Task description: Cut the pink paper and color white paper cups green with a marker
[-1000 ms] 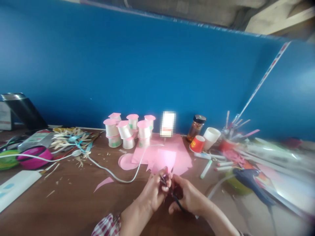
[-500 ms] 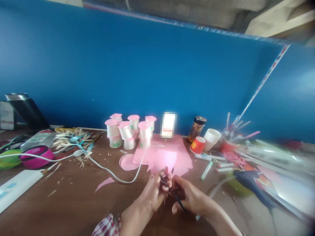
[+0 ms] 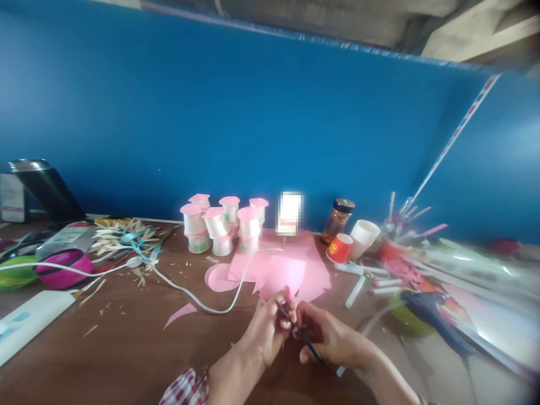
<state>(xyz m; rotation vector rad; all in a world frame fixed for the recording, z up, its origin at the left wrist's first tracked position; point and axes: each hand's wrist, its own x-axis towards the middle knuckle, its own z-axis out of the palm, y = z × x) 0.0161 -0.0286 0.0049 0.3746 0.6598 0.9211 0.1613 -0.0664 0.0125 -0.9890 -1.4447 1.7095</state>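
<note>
In the head view my two hands meet low in the middle, just in front of pink paper sheets (image 3: 310, 256). My right hand (image 3: 331, 334) is closed around a slim black tool (image 3: 311, 344); its exact kind cannot be made out. The tool's far end reaches up to my left hand (image 3: 265, 329). That hand's fingers are curled together, and what they pinch is hidden. Pink paper circles (image 3: 220, 278) lie left of the sheets. Behind them stand several white paper-cup stacks (image 3: 217, 225) topped with pink paper.
A white cable (image 3: 194, 302) curves across the brown table. Bamboo-like scraps (image 3: 126, 236) and a power strip (image 3: 29, 326) are at left. On the right are a brown jar (image 3: 337, 222), a red cup (image 3: 340, 248), a white cup (image 3: 363, 239), markers (image 3: 355, 292) and a glue gun (image 3: 439, 320).
Both hands stay almost in place, with the black tool still in the right. Its angle shifts slightly between the fingers. Nothing else on the table has visibly moved.
</note>
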